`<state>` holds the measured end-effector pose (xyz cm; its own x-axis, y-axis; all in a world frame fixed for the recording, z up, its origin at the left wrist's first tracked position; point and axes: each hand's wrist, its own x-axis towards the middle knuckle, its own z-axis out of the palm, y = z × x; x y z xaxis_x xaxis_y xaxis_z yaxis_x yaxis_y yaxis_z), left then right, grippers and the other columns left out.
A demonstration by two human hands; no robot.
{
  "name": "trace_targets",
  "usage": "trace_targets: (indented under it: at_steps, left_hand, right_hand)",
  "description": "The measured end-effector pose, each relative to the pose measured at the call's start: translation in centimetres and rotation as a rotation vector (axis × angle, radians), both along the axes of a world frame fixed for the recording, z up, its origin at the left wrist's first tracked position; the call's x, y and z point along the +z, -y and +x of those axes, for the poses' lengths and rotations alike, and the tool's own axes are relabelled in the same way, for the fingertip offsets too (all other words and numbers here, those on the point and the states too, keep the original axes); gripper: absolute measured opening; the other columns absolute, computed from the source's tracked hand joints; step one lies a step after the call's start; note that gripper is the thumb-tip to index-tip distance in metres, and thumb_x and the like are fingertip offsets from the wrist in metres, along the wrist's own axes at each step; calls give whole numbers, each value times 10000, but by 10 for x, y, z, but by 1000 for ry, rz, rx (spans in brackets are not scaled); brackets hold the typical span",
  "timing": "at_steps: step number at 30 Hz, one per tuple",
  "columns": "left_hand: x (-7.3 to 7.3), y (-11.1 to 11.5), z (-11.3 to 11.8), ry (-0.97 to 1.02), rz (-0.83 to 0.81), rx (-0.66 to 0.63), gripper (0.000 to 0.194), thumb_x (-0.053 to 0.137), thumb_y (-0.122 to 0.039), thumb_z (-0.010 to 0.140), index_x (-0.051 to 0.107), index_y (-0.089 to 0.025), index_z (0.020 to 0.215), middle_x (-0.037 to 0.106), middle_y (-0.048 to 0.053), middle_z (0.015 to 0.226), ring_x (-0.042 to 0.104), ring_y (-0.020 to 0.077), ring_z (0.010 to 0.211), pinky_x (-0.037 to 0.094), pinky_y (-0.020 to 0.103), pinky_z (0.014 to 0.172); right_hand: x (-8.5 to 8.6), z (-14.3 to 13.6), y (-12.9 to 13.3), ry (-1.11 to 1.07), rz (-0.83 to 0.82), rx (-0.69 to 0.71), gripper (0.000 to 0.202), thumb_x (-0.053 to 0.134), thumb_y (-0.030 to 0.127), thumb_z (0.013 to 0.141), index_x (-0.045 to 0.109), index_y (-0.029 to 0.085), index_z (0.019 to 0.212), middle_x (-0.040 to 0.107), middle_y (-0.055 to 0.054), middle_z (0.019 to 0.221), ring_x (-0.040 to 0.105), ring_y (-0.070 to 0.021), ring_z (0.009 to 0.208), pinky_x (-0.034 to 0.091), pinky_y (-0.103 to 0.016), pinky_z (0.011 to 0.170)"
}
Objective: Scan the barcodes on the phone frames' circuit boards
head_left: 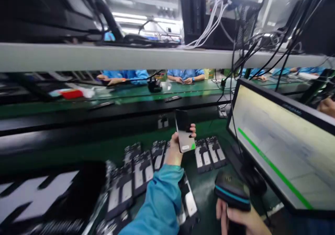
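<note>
**A:** Nearest the camera?
**B:** Blue sleeve (157, 203) of the L arm, reaching fwd over the tabletop (206, 184). Lower R: R hand (242, 217), w/ fingers wrapped under a handheld scanner (231, 192). Trigger is hidden; cannot tell if pressed.
**A:** L hand (175, 147)?
**B:** Holding the phone (184, 132) by its long edges: thumb side on the L, fingertips on the R. Phone appears raised above the tabletop, btwn units on either side. White label (185, 147) and green mark (193, 146) sit at its near end.
**A:** Main hazard?
**B:** Drop. An edge-only grip on a smooth body could slip, prob. if the wrist turns fast. Phone could then strike the opened units (143, 170) below; their parts look exposed.
**A:** Sleeve risk?
**B:** Yes. Forearm passes low over units; a loose cuff could drag one out of line or onto its neighbor.
**A:** Scanner?
**B:** Phone and scanner are well apart. A misread is poss. if the angle is off or glare falls on the label. Label text N/A: too small to read. Aim: cannot tell.
**A:** Monitor (282, 151)?
**B:** Stands just R of the scanner, w/ a green diagonal bar on screen. A wide R swing could knock its frame.
</note>
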<state>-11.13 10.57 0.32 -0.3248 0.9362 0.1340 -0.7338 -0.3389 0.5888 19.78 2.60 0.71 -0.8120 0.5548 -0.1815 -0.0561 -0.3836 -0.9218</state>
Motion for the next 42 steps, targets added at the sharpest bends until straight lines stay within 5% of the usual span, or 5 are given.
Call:
trace_targets:
  at_steps: [5,12,19,29,42]
  left_hand:
    - [-8,67,60,214,97,-162,920,850,-436,535,496,-210,1354,553,133,1221,592,204,973,501,271,724]
    - [-4,83,81,254,-30,-364,718,766,-528,697,556,-168,1282,649,112,1030,604,157,741,534,288,657]
    - [-8,89,104,218,-346,-343,243,702,-318,849,671,-115,978,687,55,803,678,158,732,581,272,709]
    - [-15,107,99,-77,-363,-75,791,899,-348,618,536,-270,1316,720,39,1107,689,196,1007,512,313,940]
    - [-33,103,105,-662,-482,285,249,724,-369,784,613,-173,892,663,15,794,591,163,751,446,264,713]
  right_hand:
    - [22,-18,30,-57,-143,31,349,760,449,804,677,110,794,693,-50,610,664,-148,519,463,-230,548]
    - [28,-7,65,55,-60,-131,400,732,516,781,656,124,778,667,-36,566,637,-151,479,463,-237,524]
    - [34,-65,67,351,821,-800,371,755,257,718,637,179,1061,725,-81,938,682,-236,819,567,-327,758]
    - [11,-33,63,510,642,-760,422,847,383,633,673,156,944,771,-97,873,736,-277,789,617,-397,739]
    - [26,-23,85,696,604,-473,130,713,249,754,678,156,838,725,-50,772,664,-235,764,542,-289,637]
